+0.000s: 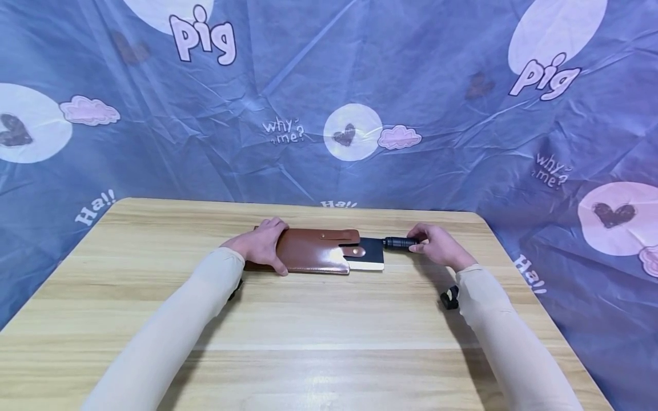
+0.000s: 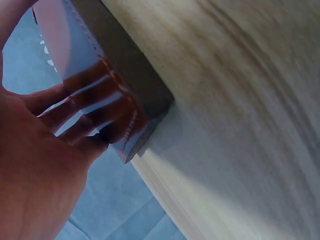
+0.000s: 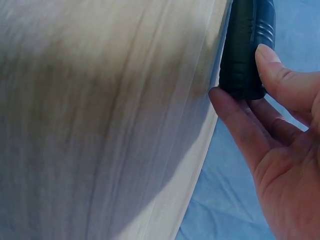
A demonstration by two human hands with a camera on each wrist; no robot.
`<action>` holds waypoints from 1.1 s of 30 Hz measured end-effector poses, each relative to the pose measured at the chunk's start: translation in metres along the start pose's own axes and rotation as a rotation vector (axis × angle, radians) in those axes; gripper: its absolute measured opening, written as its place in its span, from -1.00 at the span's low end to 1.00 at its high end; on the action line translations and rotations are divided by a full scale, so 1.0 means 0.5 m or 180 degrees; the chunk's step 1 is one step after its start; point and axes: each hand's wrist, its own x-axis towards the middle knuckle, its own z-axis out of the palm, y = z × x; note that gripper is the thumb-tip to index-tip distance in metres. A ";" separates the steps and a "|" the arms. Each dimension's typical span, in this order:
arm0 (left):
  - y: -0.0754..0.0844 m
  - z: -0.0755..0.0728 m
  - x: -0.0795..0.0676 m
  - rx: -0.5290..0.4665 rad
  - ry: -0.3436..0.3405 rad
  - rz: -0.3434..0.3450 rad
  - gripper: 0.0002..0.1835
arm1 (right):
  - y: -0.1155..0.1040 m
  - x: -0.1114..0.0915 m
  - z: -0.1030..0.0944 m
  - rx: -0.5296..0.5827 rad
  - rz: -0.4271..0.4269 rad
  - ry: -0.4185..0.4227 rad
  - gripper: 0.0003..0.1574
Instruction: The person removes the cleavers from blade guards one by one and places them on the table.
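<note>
A brown leather sheath (image 1: 313, 251) lies flat on the table, its mouth facing right. Partly inside it is a cleaver, whose dark blade (image 1: 372, 251) with a pale lower edge shows beyond the mouth. My left hand (image 1: 262, 246) spans the sheath's left part and holds it, thumb at the near edge, fingers toward the far edge. In the left wrist view those fingertips meet the shiny stitched leather (image 2: 95, 95). At the right, my right hand (image 1: 437, 246) grips the end of the cleaver's black ribbed handle (image 3: 242, 50) between thumb and fingers.
The light wooden table (image 1: 319, 337) has its far edge just behind the sheath. A blue printed cloth (image 1: 288, 85) hangs behind and beside it. Dark wrist mounts (image 1: 450, 298) sit under both pale sleeves.
</note>
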 end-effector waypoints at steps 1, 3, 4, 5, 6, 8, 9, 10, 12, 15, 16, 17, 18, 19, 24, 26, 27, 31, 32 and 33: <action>0.000 0.000 0.000 0.0001 0.0008 0.0003 0.16 | 0.000 0.000 0.000 -0.0005 -0.0003 0.0000 -0.69; -0.001 0.002 0.000 0.0005 0.0021 0.0006 0.16 | -0.001 0.000 0.000 -0.0010 0.0004 0.0008 -0.69; -0.002 0.002 0.001 0.0011 0.0028 0.0013 0.16 | -0.001 0.000 0.000 -0.0009 0.0007 0.0013 -0.70; -0.002 0.002 0.001 0.0011 0.0032 0.0019 0.16 | -0.001 0.000 0.000 -0.0007 0.0013 0.0018 -0.70; -0.001 0.002 0.001 0.0014 0.0027 0.0014 0.16 | 0.000 0.000 0.001 -0.0007 0.0002 0.0017 -0.70; -0.001 0.002 0.002 0.0020 0.0022 0.0019 0.16 | 0.000 0.000 0.001 0.0000 0.0000 0.0020 -0.70; -0.001 0.002 0.002 0.0020 0.0023 0.0026 0.16 | 0.000 0.000 0.001 0.0010 -0.0002 0.0026 -0.70; 0.000 0.002 0.002 0.0019 0.0026 0.0030 0.16 | 0.001 0.000 0.002 0.0017 -0.0003 0.0025 -0.70; 0.000 0.001 0.001 0.0014 0.0025 0.0019 0.17 | 0.000 0.000 0.001 0.0019 -0.0016 0.0025 -0.70; 0.001 0.000 0.001 -0.0017 0.0040 0.0014 0.17 | 0.001 0.000 0.000 0.0023 -0.0011 0.0036 -0.69; 0.001 -0.001 0.000 -0.0024 0.0041 0.0007 0.17 | 0.002 0.001 0.000 0.0017 -0.0013 0.0033 -0.69; 0.001 -0.002 0.000 -0.0029 0.0032 -0.0005 0.18 | 0.003 0.001 -0.001 0.0010 -0.0012 0.0031 -0.69; 0.002 -0.002 0.000 -0.0040 0.0031 -0.0011 0.18 | 0.003 0.001 -0.002 0.0011 -0.0009 0.0029 -0.69; 0.003 -0.003 0.000 -0.0046 0.0023 -0.0021 0.18 | 0.004 0.002 -0.002 0.0011 -0.0005 0.0034 -0.69; 0.004 -0.005 0.001 -0.0048 0.0023 -0.0049 0.18 | 0.004 0.001 -0.004 -0.0005 0.0001 0.0048 -0.69; 0.004 -0.004 0.000 -0.0041 0.0036 -0.0043 0.18 | 0.004 0.001 -0.003 -0.0013 -0.0007 0.0046 -0.68; 0.004 -0.004 0.000 -0.0038 0.0046 -0.0036 0.17 | 0.005 0.001 -0.003 -0.0009 -0.0009 0.0038 -0.68; 0.004 -0.003 -0.003 -0.0046 0.0082 0.0011 0.17 | 0.005 0.001 -0.003 -0.0007 -0.0001 0.0021 -0.68; 0.004 -0.004 -0.004 -0.0046 0.0095 0.0017 0.17 | 0.004 0.001 -0.004 -0.0001 0.0000 0.0020 -0.67; 0.004 -0.003 -0.004 -0.0048 0.0111 0.0025 0.17 | 0.004 0.002 -0.005 0.0001 -0.0001 0.0027 -0.68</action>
